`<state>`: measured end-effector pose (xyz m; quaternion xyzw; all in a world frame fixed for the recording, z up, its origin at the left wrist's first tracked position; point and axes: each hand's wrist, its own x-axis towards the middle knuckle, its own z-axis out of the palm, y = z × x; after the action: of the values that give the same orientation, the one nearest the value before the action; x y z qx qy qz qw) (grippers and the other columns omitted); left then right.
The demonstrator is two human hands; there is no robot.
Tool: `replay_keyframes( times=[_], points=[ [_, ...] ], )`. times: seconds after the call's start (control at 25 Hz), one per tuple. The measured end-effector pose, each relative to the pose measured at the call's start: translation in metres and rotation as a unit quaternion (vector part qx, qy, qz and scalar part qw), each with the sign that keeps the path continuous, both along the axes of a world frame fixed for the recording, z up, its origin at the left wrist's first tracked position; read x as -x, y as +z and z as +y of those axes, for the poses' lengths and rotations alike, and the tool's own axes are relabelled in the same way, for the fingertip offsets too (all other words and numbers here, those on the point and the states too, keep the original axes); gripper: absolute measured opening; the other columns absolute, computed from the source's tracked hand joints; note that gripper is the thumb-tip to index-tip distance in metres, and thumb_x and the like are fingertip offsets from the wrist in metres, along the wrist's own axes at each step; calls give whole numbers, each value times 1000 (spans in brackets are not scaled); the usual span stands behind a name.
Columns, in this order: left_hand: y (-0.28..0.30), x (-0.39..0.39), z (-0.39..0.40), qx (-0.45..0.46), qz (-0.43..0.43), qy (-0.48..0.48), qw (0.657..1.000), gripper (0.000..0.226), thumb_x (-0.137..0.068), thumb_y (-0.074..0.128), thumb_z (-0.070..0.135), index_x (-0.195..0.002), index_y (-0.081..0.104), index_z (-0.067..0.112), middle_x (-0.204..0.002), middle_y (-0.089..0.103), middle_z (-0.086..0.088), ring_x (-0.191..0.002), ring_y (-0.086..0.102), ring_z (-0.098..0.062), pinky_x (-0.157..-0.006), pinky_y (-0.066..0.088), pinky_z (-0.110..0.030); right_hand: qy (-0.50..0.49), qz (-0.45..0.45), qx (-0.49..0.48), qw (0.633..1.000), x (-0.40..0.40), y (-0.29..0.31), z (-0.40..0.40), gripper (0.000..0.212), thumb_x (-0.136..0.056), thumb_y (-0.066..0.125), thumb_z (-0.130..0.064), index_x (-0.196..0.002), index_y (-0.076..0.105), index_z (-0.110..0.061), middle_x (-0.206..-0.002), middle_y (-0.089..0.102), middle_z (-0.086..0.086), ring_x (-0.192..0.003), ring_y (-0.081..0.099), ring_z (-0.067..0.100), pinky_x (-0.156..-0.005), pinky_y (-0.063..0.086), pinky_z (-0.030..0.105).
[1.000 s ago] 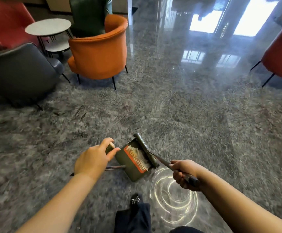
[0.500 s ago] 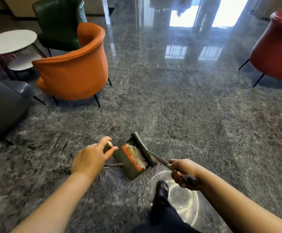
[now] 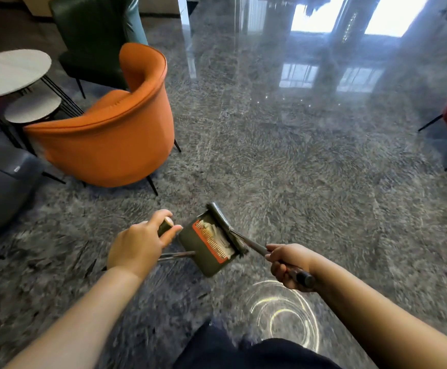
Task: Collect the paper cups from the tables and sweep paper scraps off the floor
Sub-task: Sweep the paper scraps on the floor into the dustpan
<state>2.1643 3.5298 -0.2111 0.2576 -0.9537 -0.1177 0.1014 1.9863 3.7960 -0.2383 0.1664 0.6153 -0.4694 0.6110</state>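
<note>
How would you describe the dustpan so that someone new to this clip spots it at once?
Start at the orange armchair on the left and drop to the grey floor in front of it. Between the person's two hands lies the dustpan, dark green. Its orange comb strip and the white paper scraps inside set it apart.

My left hand (image 3: 137, 246) grips the dustpan (image 3: 203, 249) handle at lower centre; white paper scraps (image 3: 214, 233) lie inside it. My right hand (image 3: 288, 265) holds the broom (image 3: 227, 230) handle, its head across the pan's mouth. An orange armchair (image 3: 110, 139) stands upper left.
</note>
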Motion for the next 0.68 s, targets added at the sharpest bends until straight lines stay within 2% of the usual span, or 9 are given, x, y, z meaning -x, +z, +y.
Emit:
replay_keyframes(
  times=[0.2, 0.32, 0.48, 0.6, 0.68],
  points=[
    [-9, 113, -81, -4, 3, -5, 1000, 55, -82, 32, 70, -114, 56, 33, -78, 69, -2, -71, 64, -34, -51, 41, -34, 8, 17, -10, 1000, 108, -8, -76, 38, -97, 39, -7, -125, 41, -33, -49, 42, -2, -34, 38, 4, -37, 26, 8],
    [-11, 188, -131, -3, -10, -12, 1000, 47, -87, 43, 65, -117, 57, 32, -84, 71, -4, -76, 65, -35, -56, 47, -37, 12, 26, -19, 999, 173, -8, -127, 31, -97, 37, -6, -113, 45, -32, -49, 42, -3, -33, 39, 4, -36, 25, 8],
    [-8, 282, -188, -2, -20, -28, 999, 40, -89, 49, 61, -114, 58, 32, -84, 71, -5, -77, 65, -35, -55, 44, -36, 10, 31, -23, 999, 259, -4, -185, 26, -97, 36, -7, -99, 48, -30, -50, 41, -4, -33, 40, 3, -37, 23, 8],
    [-6, 351, -230, -4, -24, -29, 999, 40, -89, 47, 62, -114, 57, 33, -86, 71, -4, -79, 65, -35, -57, 44, -36, -13, 20, -23, 999, 327, -1, -222, 26, -97, 36, -6, -100, 49, -28, -49, 40, -3, -30, 39, 4, -32, 26, 8],
    [-9, 399, -256, -1, -21, -26, 999, 41, -88, 46, 63, -114, 57, 33, -86, 71, -4, -80, 65, -35, -57, 43, -36, -17, 21, -17, 999, 378, -5, -248, 28, -97, 37, -5, -107, 49, -28, -49, 41, -2, -30, 39, 4, -31, 27, 9]
  ],
)
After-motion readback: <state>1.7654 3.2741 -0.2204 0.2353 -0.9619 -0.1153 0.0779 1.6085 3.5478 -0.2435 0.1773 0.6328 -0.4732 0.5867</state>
